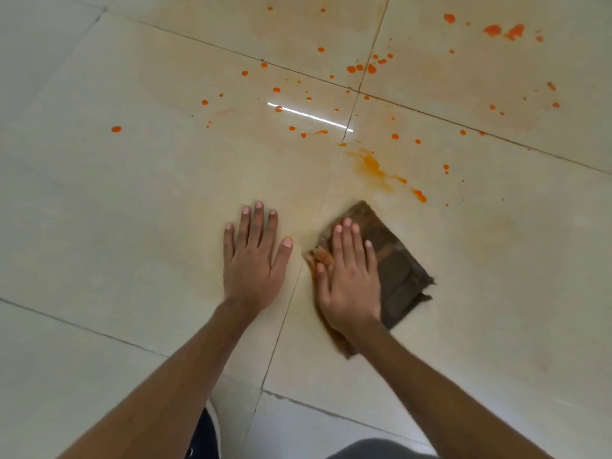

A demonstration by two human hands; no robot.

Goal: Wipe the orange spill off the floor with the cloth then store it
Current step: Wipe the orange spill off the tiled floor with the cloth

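Observation:
A folded brown cloth (399,270) lies flat on the beige tiled floor (132,193), stained orange at its left edge. My right hand (351,276) presses flat on its left half, fingers straight and together. My left hand (253,260) rests palm down on the bare tile just left of the cloth, fingers spread, holding nothing. An orange smear (374,167) streaks the tile just beyond the cloth. Several orange drops (361,68) are scattered farther off, with larger blobs (503,30) at the far right.
Dark grout lines (359,91) cross the floor and meet beyond the cloth. A bright light reflection (309,116) lies among the drops. My knees or clothing show at the bottom edge (374,450). Faint orange haze tints the tile around both hands.

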